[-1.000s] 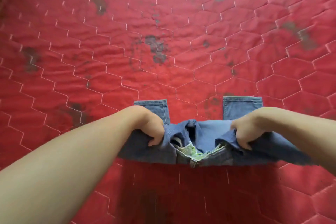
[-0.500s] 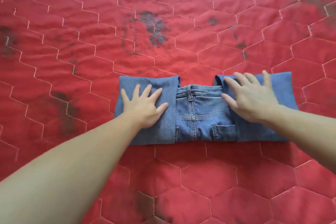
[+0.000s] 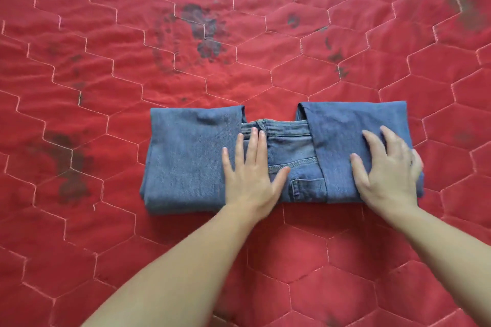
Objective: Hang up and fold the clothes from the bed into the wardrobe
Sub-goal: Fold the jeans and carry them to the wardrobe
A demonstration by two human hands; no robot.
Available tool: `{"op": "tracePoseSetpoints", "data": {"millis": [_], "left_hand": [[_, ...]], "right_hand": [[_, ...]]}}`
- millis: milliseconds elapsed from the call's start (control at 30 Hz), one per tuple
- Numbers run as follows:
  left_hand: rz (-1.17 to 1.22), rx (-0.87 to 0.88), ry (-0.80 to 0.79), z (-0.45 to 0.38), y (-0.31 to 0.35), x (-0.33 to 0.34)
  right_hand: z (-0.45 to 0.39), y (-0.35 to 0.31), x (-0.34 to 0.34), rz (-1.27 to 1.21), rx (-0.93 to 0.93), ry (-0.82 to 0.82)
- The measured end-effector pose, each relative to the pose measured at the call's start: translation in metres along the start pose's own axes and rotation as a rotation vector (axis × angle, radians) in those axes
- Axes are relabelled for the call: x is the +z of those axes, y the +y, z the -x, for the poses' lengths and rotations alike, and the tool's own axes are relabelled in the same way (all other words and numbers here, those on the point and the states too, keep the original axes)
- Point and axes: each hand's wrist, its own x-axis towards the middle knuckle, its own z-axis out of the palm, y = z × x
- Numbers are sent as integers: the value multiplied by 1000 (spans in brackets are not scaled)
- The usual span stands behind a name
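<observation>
Folded denim jeans (image 3: 186, 162): mid blue, paler faded blue at the centre seat panel, tan stitching round the back pocket.
Quilted bed cover (image 3: 265, 61): bright red, pale stitched hexagon pattern, scattered dark grey blotches.

No text, label, brand, number or sign can be read anywhere. The folded jeans (image 3: 186, 162) show only plain denim, seams and a back pocket, with no legible tag or patch. The red quilted bed cover (image 3: 106, 61) carries only stitched hexagon lines and dark stains, no lettering.
</observation>
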Motion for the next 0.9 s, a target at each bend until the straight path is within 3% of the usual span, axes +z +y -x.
{"op": "tracePoseSetpoints", "data": {"millis": [67,167,267,367,467,567,667,767,833,900], "left_hand": [[8,-89,27,-1,11,9],[-46,-135,-54,-6,13,11],[-30,-140,-86,-8,15,3],[12,-135,-131,-9,11,-5],[52,-134,-173,-10,9,-13],[186,-150,-204,-12,7,-19],[429,-151,-182,-12,3,-29],[558,-131,-72,-3,9,-41],[571,-100,20,4,13,-49],[797,-83,84,10,13,-62]], "right_hand": [[14,13,-8,-128,286,90],[30,16,-5,-482,721,128],[28,4,-4,-850,1020,201],[15,-1,-8,-1045,1289,291],[14,-6,-9,-1416,1425,187],[9,-10,-8,-1608,1407,68],[4,-23,-15,-1423,1296,181],[6,-59,-39,-1114,871,351],[12,-90,-57,-1021,547,353],[25,-125,-65,-937,245,314]]}}
